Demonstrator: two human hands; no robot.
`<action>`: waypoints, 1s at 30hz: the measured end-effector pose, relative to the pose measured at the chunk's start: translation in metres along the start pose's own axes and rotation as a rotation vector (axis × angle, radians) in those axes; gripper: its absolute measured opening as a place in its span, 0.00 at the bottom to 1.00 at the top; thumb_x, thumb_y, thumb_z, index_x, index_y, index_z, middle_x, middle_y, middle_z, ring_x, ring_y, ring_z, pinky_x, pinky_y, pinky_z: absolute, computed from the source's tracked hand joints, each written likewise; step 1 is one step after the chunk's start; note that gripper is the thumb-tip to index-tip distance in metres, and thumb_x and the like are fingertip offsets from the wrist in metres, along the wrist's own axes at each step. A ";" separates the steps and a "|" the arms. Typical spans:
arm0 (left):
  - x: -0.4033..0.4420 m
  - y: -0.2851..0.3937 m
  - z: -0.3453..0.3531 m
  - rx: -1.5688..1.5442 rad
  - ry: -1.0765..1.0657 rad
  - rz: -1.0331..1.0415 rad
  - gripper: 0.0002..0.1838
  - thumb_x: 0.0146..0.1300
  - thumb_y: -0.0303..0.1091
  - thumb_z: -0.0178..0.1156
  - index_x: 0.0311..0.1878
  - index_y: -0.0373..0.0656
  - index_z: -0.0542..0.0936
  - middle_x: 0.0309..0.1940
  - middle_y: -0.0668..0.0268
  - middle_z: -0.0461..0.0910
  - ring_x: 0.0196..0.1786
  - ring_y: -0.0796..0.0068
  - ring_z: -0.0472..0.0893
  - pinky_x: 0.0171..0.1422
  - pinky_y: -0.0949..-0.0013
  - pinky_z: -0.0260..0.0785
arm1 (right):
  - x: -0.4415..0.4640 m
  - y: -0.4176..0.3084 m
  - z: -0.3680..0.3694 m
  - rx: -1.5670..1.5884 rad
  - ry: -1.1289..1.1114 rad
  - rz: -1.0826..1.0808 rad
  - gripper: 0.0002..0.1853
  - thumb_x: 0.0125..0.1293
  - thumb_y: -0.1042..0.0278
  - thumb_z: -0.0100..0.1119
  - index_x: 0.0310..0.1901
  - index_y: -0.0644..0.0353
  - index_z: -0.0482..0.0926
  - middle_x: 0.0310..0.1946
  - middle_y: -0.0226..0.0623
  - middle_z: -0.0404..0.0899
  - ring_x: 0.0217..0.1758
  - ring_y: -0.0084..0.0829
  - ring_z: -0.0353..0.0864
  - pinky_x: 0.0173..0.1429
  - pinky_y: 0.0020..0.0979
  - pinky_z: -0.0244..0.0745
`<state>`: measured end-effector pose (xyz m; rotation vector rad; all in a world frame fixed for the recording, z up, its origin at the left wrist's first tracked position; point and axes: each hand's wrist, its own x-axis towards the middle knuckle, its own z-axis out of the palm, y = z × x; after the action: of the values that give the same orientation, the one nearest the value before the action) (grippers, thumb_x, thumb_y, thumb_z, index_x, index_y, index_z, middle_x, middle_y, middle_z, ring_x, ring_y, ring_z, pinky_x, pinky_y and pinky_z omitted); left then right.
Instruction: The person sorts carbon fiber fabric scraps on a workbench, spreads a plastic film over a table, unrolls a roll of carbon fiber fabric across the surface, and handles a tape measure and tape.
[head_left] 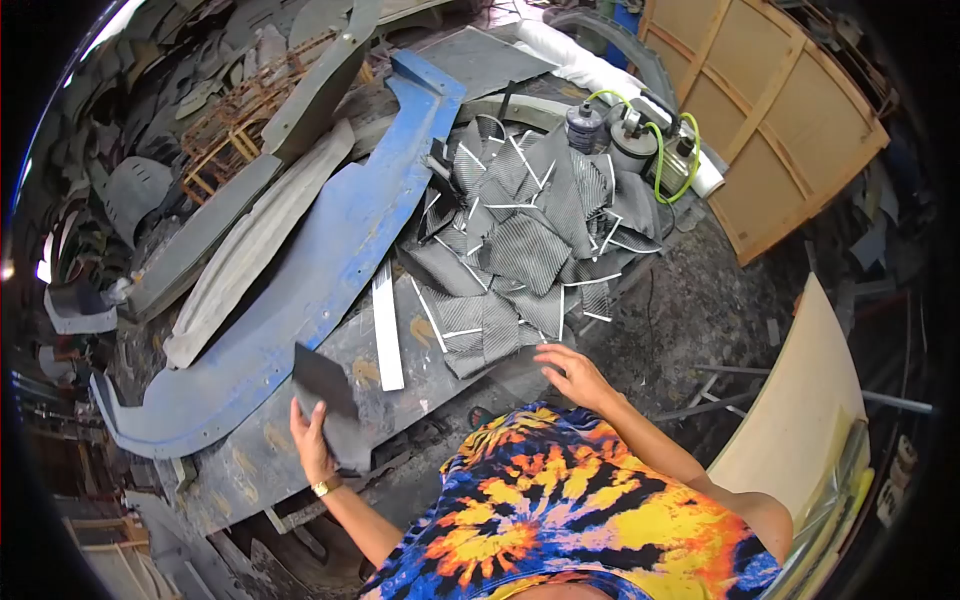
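My left hand (313,447) grips a dark grey, roughly rectangular sheet (335,405) by its left side, thumb across the face. The sheet is tilted up over the table's front edge. My right hand (575,378) is near the front edge, fingers stretched and somewhat apart, with nothing clearly held. A blurred dark patch lies just left of its fingertips; I cannot make out what it is. Beyond it is a heap of woven black carbon-fibre cloth pieces (525,250), several with white edges. A white strip (387,335) lies between the heap and a long blue mould (300,290).
Behind the heap stand a dark canister (583,128) and a pump (675,160) with yellow-green hoses. A white roll (575,60) lies at the back. Wood-framed panels (770,110) lean at right, and a curved cream sheet (800,390) rises beside my right arm. Long grey mouldings (205,240) lie left.
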<state>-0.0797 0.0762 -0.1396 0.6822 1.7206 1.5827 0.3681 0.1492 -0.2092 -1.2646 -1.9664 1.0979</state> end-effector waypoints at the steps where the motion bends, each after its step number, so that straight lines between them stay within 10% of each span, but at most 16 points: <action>1: -0.008 0.013 0.023 -0.014 -0.087 -0.028 0.36 0.60 0.26 0.63 0.69 0.33 0.56 0.53 0.60 0.73 0.48 0.77 0.75 0.52 0.74 0.69 | 0.004 0.000 -0.001 0.009 -0.015 -0.017 0.14 0.65 0.67 0.53 0.51 0.60 0.76 0.58 0.43 0.72 0.58 0.46 0.73 0.60 0.37 0.69; 8: 0.056 -0.007 0.206 -0.078 -0.497 0.048 0.41 0.57 0.35 0.66 0.69 0.31 0.56 0.68 0.52 0.58 0.70 0.66 0.58 0.73 0.66 0.49 | 0.021 0.019 -0.012 -0.007 0.060 -0.132 0.14 0.64 0.67 0.55 0.49 0.61 0.76 0.52 0.44 0.76 0.54 0.45 0.76 0.58 0.36 0.70; 12: 0.079 -0.013 0.301 0.452 -0.339 0.583 0.57 0.50 0.49 0.70 0.73 0.38 0.44 0.67 0.48 0.59 0.68 0.58 0.62 0.70 0.60 0.54 | -0.014 0.038 -0.034 0.083 0.156 -0.014 0.14 0.64 0.71 0.54 0.50 0.64 0.76 0.50 0.46 0.77 0.51 0.43 0.78 0.55 0.33 0.72; 14: 0.073 -0.011 0.325 0.375 -0.338 0.846 0.40 0.55 0.47 0.67 0.66 0.40 0.61 0.58 0.53 0.69 0.61 0.60 0.69 0.64 0.62 0.62 | -0.029 0.060 -0.032 0.146 0.194 0.074 0.15 0.64 0.71 0.54 0.51 0.65 0.75 0.45 0.45 0.78 0.46 0.35 0.79 0.51 0.30 0.72; 16: 0.008 0.028 0.342 0.111 -0.666 0.664 0.11 0.62 0.38 0.61 0.37 0.39 0.79 0.33 0.68 0.77 0.36 0.79 0.76 0.39 0.74 0.69 | -0.056 0.083 -0.030 0.159 0.225 0.160 0.15 0.64 0.71 0.54 0.52 0.65 0.75 0.41 0.41 0.79 0.40 0.29 0.78 0.47 0.28 0.72; 18: -0.054 0.062 0.347 0.026 -1.069 0.701 0.11 0.63 0.35 0.60 0.28 0.39 0.80 0.19 0.70 0.73 0.25 0.80 0.72 0.29 0.70 0.64 | -0.080 0.102 -0.030 0.195 0.234 0.282 0.16 0.65 0.71 0.54 0.53 0.65 0.75 0.42 0.40 0.79 0.40 0.28 0.78 0.47 0.28 0.72; 22: -0.153 0.151 0.338 -0.168 -1.533 1.249 0.08 0.65 0.40 0.56 0.33 0.49 0.79 0.36 0.62 0.77 0.39 0.58 0.77 0.41 0.61 0.68 | -0.083 0.045 -0.059 0.644 0.304 0.361 0.16 0.64 0.72 0.53 0.53 0.66 0.74 0.44 0.43 0.81 0.47 0.31 0.80 0.52 0.31 0.73; 24: -0.182 0.183 0.327 -0.310 -1.631 1.349 0.11 0.68 0.35 0.50 0.34 0.40 0.78 0.34 0.61 0.79 0.36 0.59 0.80 0.36 0.62 0.70 | -0.092 0.088 -0.058 0.212 0.221 0.369 0.16 0.64 0.72 0.53 0.53 0.66 0.74 0.45 0.45 0.81 0.46 0.32 0.80 0.52 0.32 0.73; 28: -0.173 0.209 0.319 -0.454 -1.758 1.522 0.06 0.64 0.26 0.54 0.37 0.43 0.81 0.29 0.57 0.77 0.31 0.62 0.80 0.31 0.68 0.65 | -0.081 0.120 -0.052 0.123 0.280 0.256 0.16 0.64 0.71 0.54 0.53 0.65 0.75 0.44 0.46 0.80 0.44 0.36 0.81 0.50 0.32 0.73; 30: -0.172 0.210 0.305 -0.715 -1.743 1.268 0.09 0.66 0.30 0.52 0.42 0.41 0.81 0.35 0.57 0.80 0.35 0.65 0.81 0.35 0.66 0.68 | -0.067 0.088 -0.057 0.096 0.327 0.262 0.15 0.64 0.71 0.54 0.52 0.64 0.75 0.45 0.46 0.80 0.44 0.36 0.80 0.50 0.32 0.73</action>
<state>0.2498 0.1596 0.0872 1.9781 -0.6871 1.1231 0.4812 0.1266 -0.2561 -1.5694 -1.5224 1.0157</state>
